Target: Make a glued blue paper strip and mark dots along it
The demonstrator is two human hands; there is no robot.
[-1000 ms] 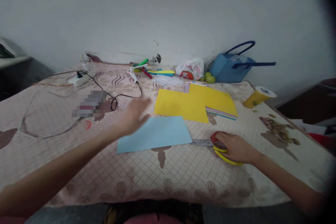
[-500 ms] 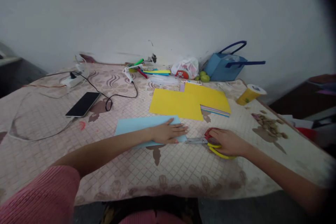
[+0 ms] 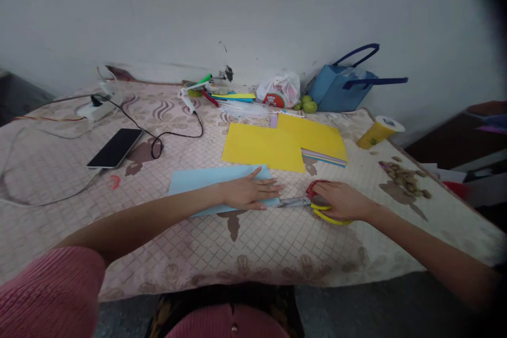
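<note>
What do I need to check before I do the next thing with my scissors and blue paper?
1. Left hand pressing on the blue paper: ok, it lies palm down with the fingers spread.
2. Right hand on the handles of the scissors: ok.
3. Fingers well away from the blades: not ok, I'd say; your left fingertips are very near the tips.
4. Fingers properly through the handle loops: cannot tell, your hand hides them.
5. Phone out of the way: ok, it lies off to the left of the paper.
</note>
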